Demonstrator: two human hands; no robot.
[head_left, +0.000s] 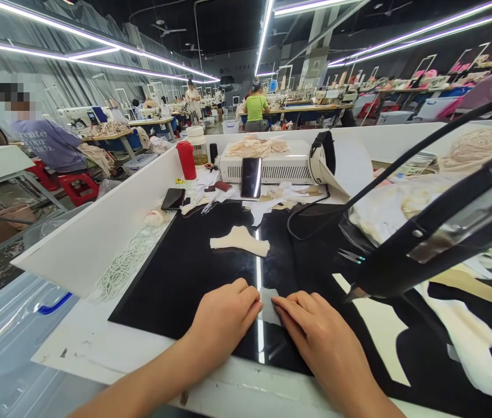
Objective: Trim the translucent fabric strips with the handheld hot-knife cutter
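Observation:
A small greyish, see-through patch (269, 306) lies low over the glossy black work surface (193, 278) between my two hands. My left hand (228, 316) has its fingers curled together at the left edge of the patch. At the right edge, my right hand (318, 328) pinches the patch between thumb and forefinger. Beyond them a cream, curved fabric piece (240, 241) rests flat on the black surface. To the right of my right hand lies a pale cut piece (383, 331), partly under the pointed tip of a thick black tool (428, 238).
Small scissors or tweezers (350, 255) lie beside the tool. A standing phone (251, 177), a red cup (186, 160) and a white machine box (287, 162) line the back. Tangled pale cord (130, 261) runs along the left wall. A black cable (385, 168) arcs across the right side.

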